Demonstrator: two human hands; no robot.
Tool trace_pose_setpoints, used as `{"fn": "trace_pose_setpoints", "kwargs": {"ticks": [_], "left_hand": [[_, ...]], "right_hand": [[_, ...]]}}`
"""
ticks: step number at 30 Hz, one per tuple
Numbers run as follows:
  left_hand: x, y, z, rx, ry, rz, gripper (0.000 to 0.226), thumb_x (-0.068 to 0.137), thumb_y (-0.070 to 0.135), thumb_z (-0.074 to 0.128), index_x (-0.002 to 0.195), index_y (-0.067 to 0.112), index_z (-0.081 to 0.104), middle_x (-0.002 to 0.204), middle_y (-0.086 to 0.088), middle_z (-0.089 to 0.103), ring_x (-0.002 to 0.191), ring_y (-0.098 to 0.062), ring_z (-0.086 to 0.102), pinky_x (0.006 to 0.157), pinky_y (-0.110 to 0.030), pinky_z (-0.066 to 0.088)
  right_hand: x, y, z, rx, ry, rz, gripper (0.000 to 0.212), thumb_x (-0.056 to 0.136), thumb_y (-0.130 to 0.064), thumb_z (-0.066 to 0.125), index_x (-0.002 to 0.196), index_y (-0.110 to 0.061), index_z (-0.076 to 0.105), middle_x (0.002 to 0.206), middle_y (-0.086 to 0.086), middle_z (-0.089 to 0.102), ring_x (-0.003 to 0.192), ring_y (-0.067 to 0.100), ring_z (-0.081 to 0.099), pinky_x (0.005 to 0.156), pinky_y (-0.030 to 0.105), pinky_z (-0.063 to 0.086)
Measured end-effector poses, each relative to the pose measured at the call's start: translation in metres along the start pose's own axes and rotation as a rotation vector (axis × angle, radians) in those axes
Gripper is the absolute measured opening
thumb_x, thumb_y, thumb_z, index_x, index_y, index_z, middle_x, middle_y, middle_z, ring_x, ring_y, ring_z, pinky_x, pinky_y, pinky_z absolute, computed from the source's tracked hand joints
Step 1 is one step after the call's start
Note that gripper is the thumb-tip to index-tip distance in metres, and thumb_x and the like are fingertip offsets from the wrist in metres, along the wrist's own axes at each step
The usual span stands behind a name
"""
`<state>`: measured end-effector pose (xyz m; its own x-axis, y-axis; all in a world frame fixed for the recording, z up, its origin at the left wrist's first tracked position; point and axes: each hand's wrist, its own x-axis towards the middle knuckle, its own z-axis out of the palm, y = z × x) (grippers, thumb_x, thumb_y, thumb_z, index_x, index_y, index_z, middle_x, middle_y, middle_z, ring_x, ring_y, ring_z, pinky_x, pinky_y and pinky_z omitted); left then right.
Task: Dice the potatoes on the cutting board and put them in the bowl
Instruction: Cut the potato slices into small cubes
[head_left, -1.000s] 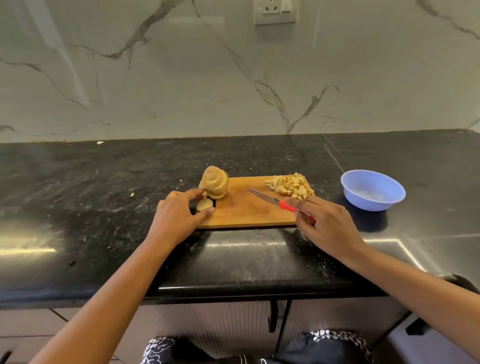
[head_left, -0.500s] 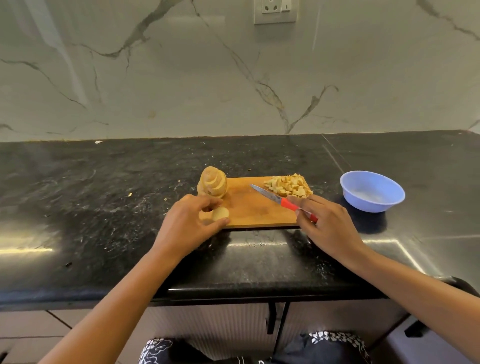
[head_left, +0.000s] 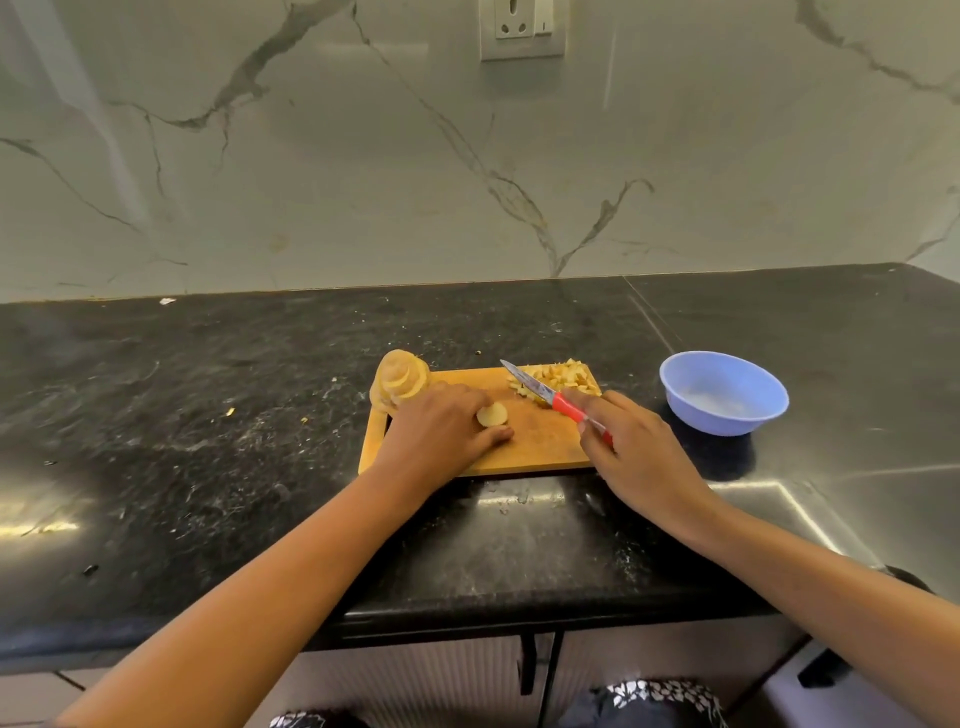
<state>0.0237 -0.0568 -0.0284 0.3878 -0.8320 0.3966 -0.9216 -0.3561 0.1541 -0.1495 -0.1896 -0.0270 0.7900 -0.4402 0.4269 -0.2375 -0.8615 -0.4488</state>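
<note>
A wooden cutting board lies on the black counter. A stack of potato slices stands at its far left corner. A heap of diced potato sits at its far right corner. My left hand rests on the board and pinches a small potato slice between thumb and fingers. My right hand grips a red-handled knife whose blade points up-left over the diced heap. A light blue bowl stands to the right of the board, with no potato seen in it.
The black stone counter carries a few small potato scraps left of the board. A marble wall with a socket rises behind. The counter's front edge runs below my forearms, with cabinet fronts underneath.
My left hand has carried the small potato slice from the board's left edge toward its middle. My right hand has lifted the knife slightly, so the blade now lies over the diced heap.
</note>
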Motion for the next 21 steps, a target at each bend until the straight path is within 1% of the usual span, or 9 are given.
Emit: {"fn": "trace_pose_setpoints", "kwargs": {"ticks": [4,8,10,12,13,14,17,19,21], "left_hand": [[-0.014,-0.005,0.002,-0.043,0.015,0.133,0.04,0.094,0.039,0.054,0.125,0.015,0.061,0.133,-0.003,0.058,0.121,-0.019,0.055,0.097,-0.031,0.043],[-0.016,-0.011,0.002,-0.073,-0.012,0.166,0.033,0.096,0.029,0.053,0.125,0.016,0.062,0.133,-0.001,0.058,0.123,-0.016,0.054,0.099,-0.027,0.041],[-0.014,-0.009,0.002,-0.069,0.006,0.19,0.027,0.092,0.021,0.06,0.118,0.015,0.067,0.124,-0.001,0.064,0.116,-0.016,0.059,0.092,-0.027,0.046],[-0.012,-0.006,0.001,-0.058,0.036,0.222,0.021,0.084,0.014,0.07,0.104,0.012,0.073,0.108,-0.002,0.071,0.101,-0.018,0.067,0.077,-0.029,0.054],[-0.011,-0.005,0.002,-0.05,0.046,0.233,0.017,0.082,0.014,0.071,0.098,0.012,0.074,0.101,-0.002,0.073,0.095,-0.019,0.069,0.071,-0.03,0.057],[-0.01,-0.005,0.002,-0.044,0.03,0.234,0.016,0.085,0.019,0.065,0.095,0.012,0.075,0.097,-0.003,0.074,0.091,-0.019,0.07,0.067,-0.032,0.059],[-0.006,-0.006,0.002,-0.044,-0.02,0.193,0.045,0.091,0.039,0.036,0.093,0.014,0.072,0.089,-0.003,0.072,0.081,-0.021,0.069,0.061,-0.038,0.057],[-0.003,-0.006,0.003,-0.014,-0.024,0.195,0.048,0.09,0.041,0.032,0.09,0.013,0.071,0.084,-0.002,0.071,0.074,-0.019,0.066,0.057,-0.038,0.055],[-0.001,-0.005,0.004,-0.013,-0.036,0.188,0.049,0.09,0.042,0.031,0.089,0.013,0.07,0.085,-0.001,0.07,0.073,-0.017,0.066,0.057,-0.038,0.055]], "right_hand": [[0.001,0.0,-0.001,-0.007,-0.042,-0.003,0.045,0.097,-0.016,0.046,0.14,-0.025,0.045,0.099,-0.011,0.05,0.079,0.004,0.049,0.064,0.016,0.034],[0.002,-0.004,-0.001,-0.023,-0.07,-0.015,0.045,0.097,-0.017,0.047,0.14,-0.026,0.044,0.11,-0.007,0.056,0.09,0.009,0.055,0.075,0.028,0.048],[0.002,-0.005,-0.003,-0.049,-0.084,-0.016,0.045,0.097,-0.019,0.046,0.141,-0.027,0.042,0.111,-0.006,0.056,0.091,0.009,0.055,0.077,0.031,0.05],[0.002,-0.006,-0.005,-0.071,-0.1,-0.016,0.045,0.098,-0.02,0.044,0.142,-0.028,0.041,0.111,-0.007,0.055,0.09,0.009,0.055,0.076,0.029,0.05],[0.001,-0.007,-0.006,-0.082,-0.112,-0.018,0.046,0.098,-0.02,0.044,0.142,-0.029,0.04,0.112,-0.007,0.055,0.091,0.01,0.055,0.076,0.029,0.05],[0.001,-0.008,-0.007,-0.096,-0.125,-0.021,0.046,0.098,-0.02,0.044,0.143,-0.029,0.039,0.114,-0.006,0.055,0.092,0.01,0.055,0.077,0.029,0.05],[0.0,-0.012,-0.01,-0.143,-0.157,-0.046,0.047,0.098,-0.022,0.043,0.144,-0.03,0.037,0.118,-0.005,0.054,0.095,0.013,0.057,0.081,0.033,0.051],[0.0,-0.015,-0.011,-0.161,-0.171,-0.057,0.048,0.098,-0.022,0.043,0.144,-0.031,0.035,0.119,-0.006,0.053,0.096,0.013,0.056,0.082,0.033,0.051],[0.001,-0.016,-0.013,-0.18,-0.174,-0.063,0.048,0.098,-0.022,0.043,0.145,-0.031,0.034,0.118,-0.006,0.052,0.094,0.012,0.056,0.08,0.031,0.052]]}}
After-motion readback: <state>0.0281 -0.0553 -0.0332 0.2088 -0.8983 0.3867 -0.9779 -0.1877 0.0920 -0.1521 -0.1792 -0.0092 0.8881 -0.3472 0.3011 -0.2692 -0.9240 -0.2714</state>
